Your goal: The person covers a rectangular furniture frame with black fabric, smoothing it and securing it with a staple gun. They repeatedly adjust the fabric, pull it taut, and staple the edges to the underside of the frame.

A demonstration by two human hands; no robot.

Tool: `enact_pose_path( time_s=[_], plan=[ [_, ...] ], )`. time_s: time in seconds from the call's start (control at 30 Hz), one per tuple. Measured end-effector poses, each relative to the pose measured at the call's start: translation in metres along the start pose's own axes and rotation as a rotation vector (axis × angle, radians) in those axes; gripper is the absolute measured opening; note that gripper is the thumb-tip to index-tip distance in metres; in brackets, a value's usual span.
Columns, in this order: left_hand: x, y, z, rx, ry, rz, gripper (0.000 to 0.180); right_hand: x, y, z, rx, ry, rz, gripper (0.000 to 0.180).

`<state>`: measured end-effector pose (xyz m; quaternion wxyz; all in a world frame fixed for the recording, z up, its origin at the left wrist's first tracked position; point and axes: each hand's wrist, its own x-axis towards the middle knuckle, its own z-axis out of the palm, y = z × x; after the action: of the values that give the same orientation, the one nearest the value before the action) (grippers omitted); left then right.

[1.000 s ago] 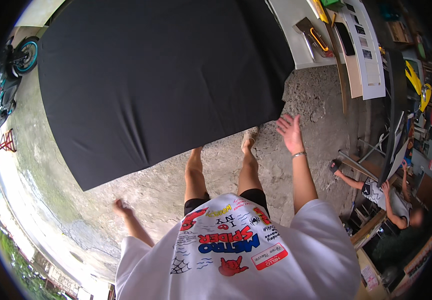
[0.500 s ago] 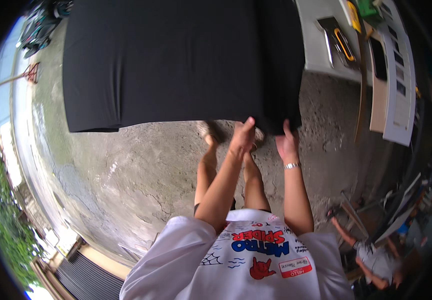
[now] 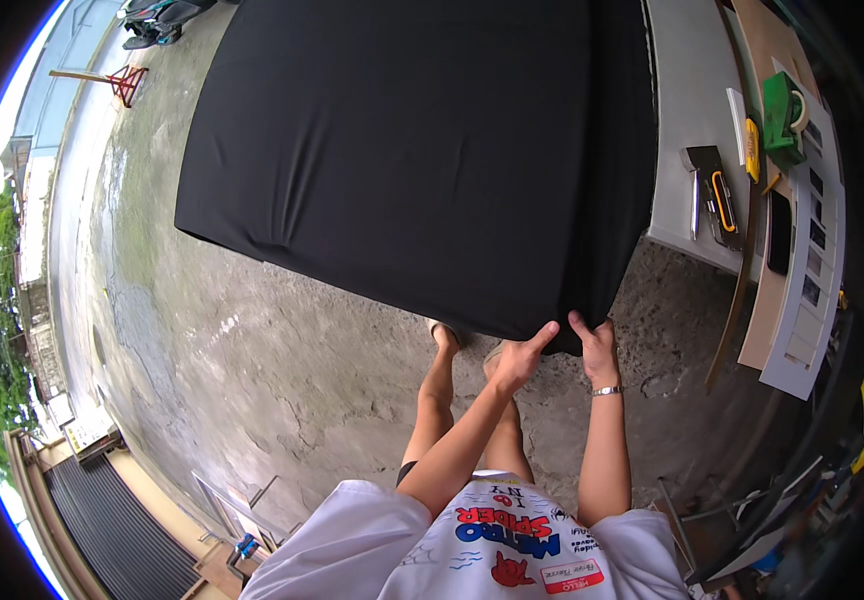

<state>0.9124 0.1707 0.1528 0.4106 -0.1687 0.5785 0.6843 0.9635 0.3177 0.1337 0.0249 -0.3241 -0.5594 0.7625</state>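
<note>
1. Cracked concrete floor (image 3: pixel 252 370) across the lower and left part of the view, grey and stained, with bare legs and sandalled feet standing on it below the hands.
2. Large black cloth-covered panel (image 3: pixel 422 150) filling the upper middle, raised above the floor and slanting, its lower right corner held at the hands; small creases along its lower left edge.
3. Grey bench (image 3: pixel 677 120) just right of the panel, partly hidden behind the panel's right side.
4. Long pale boards (image 3: pixel 802 290) beyond the bench at the far right, curving with the lens.
5. White printed shirt (image 3: pixel 492 540) at the bottom edge, both forearms rising from it toward the panel.
6. Red stand (image 3: pixel 122 82) far off at the upper left on the floor.
7. Staple gun (image 3: pixel 712 195), metal with an orange handle loop, lying on the bench.
8. Green tape dispenser (image 3: pixel 782 115) near the top right, on the boards.
9. Left hand (image 3: pixel 519 358) closed around the panel's bottom corner, fingers curled up against the black cloth.
10. Right hand (image 3: pixel 597 345) just beside it, gripping the same corner, a thin bracelet on the wrist.
</note>
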Motion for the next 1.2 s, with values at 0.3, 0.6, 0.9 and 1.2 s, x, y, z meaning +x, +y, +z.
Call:
enact_pose_path(
  time_s=[0.3, 0.6, 0.9, 1.2],
  plan=[
    [0.035, -0.032, -0.002, -0.155, -0.008, 0.266, 0.057, 0.01, 0.034, 0.001, -0.216, 0.158, -0.002, 0.045],
    [0.016, -0.03, 0.007, -0.092, 0.046, 0.242, 0.06, 0.014, 0.011, 0.0, 0.149, -0.184, 0.016, 0.065],
    [0.007, -0.024, 0.012, -0.172, 0.034, 0.244, 0.056, 0.005, -0.01, 0.035, 0.153, -0.045, -0.021, 0.049],
    [0.013, -0.01, -0.022, -0.487, -0.077, 0.254, 0.065, 0.001, 0.005, 0.04, 0.219, 0.015, -0.052, 0.045]
  ],
)
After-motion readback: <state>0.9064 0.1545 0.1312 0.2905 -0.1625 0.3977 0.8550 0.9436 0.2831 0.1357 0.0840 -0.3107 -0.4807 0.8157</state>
